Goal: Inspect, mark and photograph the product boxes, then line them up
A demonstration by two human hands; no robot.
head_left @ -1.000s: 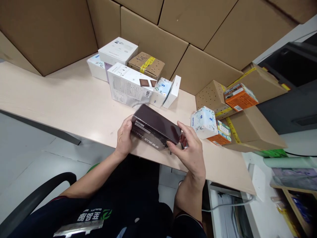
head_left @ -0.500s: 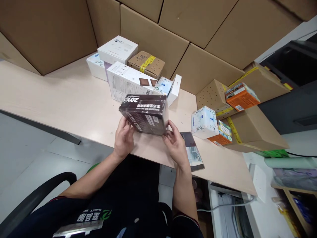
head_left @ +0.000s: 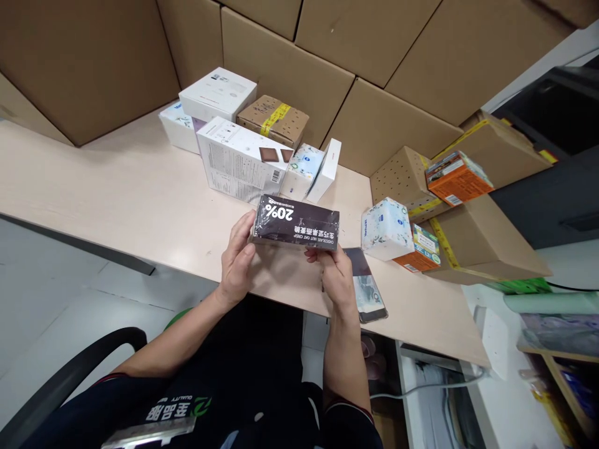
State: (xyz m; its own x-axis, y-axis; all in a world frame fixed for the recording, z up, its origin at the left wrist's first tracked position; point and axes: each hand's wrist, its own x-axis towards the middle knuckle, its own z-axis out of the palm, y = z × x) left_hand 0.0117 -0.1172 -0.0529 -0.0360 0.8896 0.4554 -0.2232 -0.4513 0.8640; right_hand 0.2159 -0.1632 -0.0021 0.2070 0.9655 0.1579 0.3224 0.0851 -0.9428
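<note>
A dark brown box point(head_left: 296, 222) with white "20%" print is held above the near edge of the pale wooden desk point(head_left: 116, 187). My left hand point(head_left: 237, 262) grips its left end, fingers curled around it. My right hand point(head_left: 337, 277) supports it from below at the right, fingers closed on it. A phone point(head_left: 367, 290) lies flat on the desk just right of my right hand.
White boxes point(head_left: 241, 159), a small brown carton with yellow tape point(head_left: 274, 118) and tissue packs point(head_left: 386, 227) sit behind. Brown cartons and an orange box point(head_left: 456, 178) stand at the right. Large cartons point(head_left: 281, 68) wall the desk's back. A chair arm point(head_left: 70, 374) is lower left.
The dark box has been turned over in both hands, from its plain face up to its printed narrow side facing me, and sits slightly to the right. The phone came into view.
</note>
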